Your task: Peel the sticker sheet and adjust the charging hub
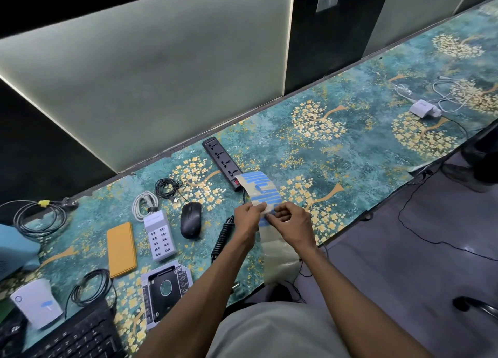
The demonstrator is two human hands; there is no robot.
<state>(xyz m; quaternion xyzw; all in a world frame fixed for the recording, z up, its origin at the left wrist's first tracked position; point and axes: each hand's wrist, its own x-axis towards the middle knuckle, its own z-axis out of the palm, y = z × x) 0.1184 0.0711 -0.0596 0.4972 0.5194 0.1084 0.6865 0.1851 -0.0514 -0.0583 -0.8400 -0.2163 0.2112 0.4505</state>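
A long strip of backing paper carrying several blue label stickers curls up above the table's front edge. My left hand pinches the strip at its left side. My right hand pinches at a blue sticker on the strip, with thumb and forefinger together. The bare, peeled part of the strip hangs down below my hands over the table edge. A black power strip lies just behind the labels.
On the teal floral table: black mouse, grey multi-port USB charger, orange power bank, coiled cables, drive caddy in packaging, white device with blue label, keyboard, white adapter far right.
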